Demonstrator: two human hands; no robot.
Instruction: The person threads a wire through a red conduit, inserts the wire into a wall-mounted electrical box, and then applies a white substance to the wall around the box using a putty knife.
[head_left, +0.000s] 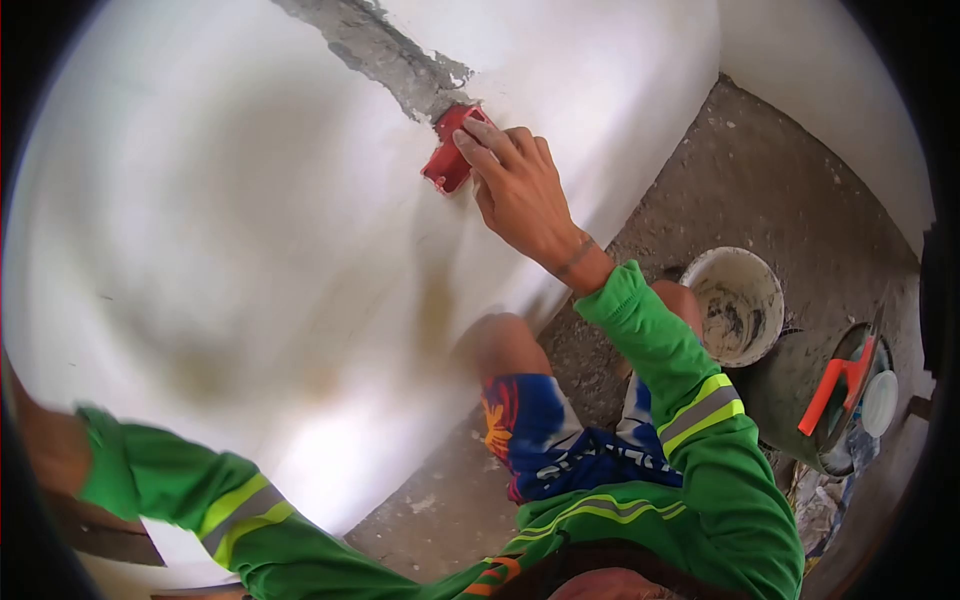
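Right hand (520,190) gripping red scraper (447,152)

We record a white plastered wall (230,230), smooth and brightly lit, with a rough grey strip of bare cement (385,55) running down from the top. A second white wall (840,90) meets it at a corner on the right. Below we note a grey concrete floor (760,190), dusty and speckled with pale spatter.

A bucket (740,305) stands on the floor (760,190) right of the wall (250,250).
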